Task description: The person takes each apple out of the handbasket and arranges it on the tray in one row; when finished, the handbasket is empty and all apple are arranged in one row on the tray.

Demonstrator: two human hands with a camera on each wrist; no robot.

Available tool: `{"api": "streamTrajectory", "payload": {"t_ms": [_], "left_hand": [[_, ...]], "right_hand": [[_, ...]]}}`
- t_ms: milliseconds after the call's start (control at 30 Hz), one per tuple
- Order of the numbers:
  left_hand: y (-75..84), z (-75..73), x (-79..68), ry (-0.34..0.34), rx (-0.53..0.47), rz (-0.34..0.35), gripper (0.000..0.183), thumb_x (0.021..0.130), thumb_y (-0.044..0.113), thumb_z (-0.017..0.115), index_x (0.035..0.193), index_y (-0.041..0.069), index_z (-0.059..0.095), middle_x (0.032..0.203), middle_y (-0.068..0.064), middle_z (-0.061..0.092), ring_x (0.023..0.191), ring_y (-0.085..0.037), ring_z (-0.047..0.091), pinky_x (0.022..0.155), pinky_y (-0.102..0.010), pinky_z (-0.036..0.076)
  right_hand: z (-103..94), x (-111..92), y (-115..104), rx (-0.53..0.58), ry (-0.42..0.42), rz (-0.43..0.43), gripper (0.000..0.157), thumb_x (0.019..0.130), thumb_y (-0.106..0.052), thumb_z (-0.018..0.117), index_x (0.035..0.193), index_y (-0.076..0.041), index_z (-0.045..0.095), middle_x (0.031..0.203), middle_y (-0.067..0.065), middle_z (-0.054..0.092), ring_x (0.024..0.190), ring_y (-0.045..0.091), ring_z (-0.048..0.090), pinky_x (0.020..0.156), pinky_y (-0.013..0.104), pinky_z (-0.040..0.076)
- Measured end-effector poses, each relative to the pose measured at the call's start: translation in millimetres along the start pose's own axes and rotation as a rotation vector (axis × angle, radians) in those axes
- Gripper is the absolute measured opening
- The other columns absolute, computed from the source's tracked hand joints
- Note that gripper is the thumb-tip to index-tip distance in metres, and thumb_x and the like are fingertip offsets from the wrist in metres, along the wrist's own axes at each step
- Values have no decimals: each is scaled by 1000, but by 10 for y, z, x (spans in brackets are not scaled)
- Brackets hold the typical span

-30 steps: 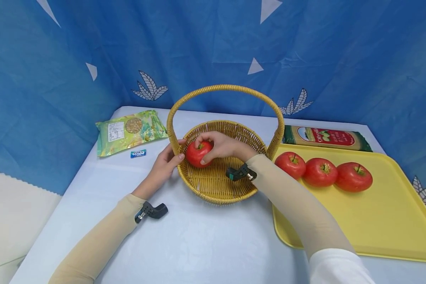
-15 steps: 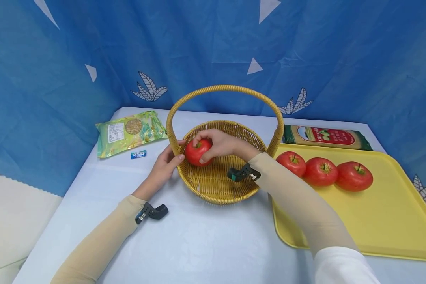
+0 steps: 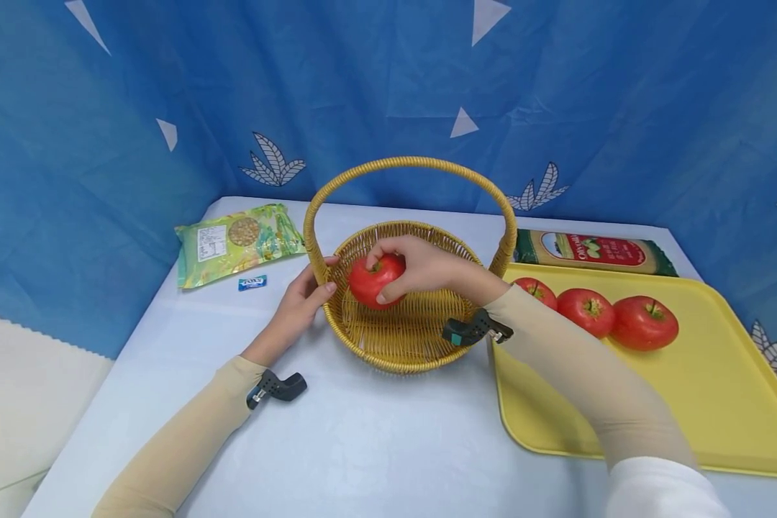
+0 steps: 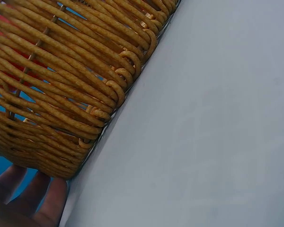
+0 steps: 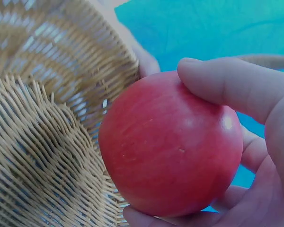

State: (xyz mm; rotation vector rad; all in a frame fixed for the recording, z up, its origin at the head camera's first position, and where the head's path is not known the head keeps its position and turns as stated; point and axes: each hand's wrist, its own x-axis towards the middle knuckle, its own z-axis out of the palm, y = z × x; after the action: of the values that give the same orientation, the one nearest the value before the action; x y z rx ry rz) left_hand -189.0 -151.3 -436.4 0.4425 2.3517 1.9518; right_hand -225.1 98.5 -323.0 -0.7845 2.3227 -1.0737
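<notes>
A woven wicker basket (image 3: 395,345) with a tall arched handle stands mid-table. At its left side, my left hand (image 3: 298,298) grips the rim by the foot of the handle, thumb on the near side. The left wrist view catches its fingertips (image 4: 52,203) against the outer weave. Over the basket's left half, my right hand (image 3: 427,267) holds a red apple (image 3: 365,286), stem up. Seen from the right wrist, the thumb (image 5: 208,82) presses one side of the apple (image 5: 170,146) and the other fingers curl round its far side and underside.
On the right, a yellow tray (image 3: 654,417) bears three red apples (image 3: 644,323) in a row, the leftmost partly behind my sleeve. A pasta packet (image 3: 596,250) lies behind the tray. Back left are a green food bag (image 3: 239,244) and a small blue packet (image 3: 252,283). A blue curtain (image 3: 388,86) hangs behind.
My right hand has shifted right with the apple, away from the basket's left wall. The left hand keeps its place on the rim, and the basket has not moved.
</notes>
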Motion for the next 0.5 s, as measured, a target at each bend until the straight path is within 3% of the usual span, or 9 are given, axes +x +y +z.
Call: {"api": "streamTrajectory", "payload": {"t_ms": [133,500], "left_hand": [[-16,-1,0,10,7,2,50,104,13,52,153,9,42,157,-16,46,143,-34,47,117,-44,41],[-10,3,2,2,1,24,50,104,13,51,153,9,42,161,-15,41,145,-37,44,121,-55,35]], "right_hand": [[-25,-177,-57,-49,-9,-9,42,74,-16,84,110,-14,64,127,10,62,114,28,59,90,38,60],[-110,-734,-64,21,-25,-57,38,74,-10,85,106,-13,65,138,11,59,123,34,54,88,40,61]]}}
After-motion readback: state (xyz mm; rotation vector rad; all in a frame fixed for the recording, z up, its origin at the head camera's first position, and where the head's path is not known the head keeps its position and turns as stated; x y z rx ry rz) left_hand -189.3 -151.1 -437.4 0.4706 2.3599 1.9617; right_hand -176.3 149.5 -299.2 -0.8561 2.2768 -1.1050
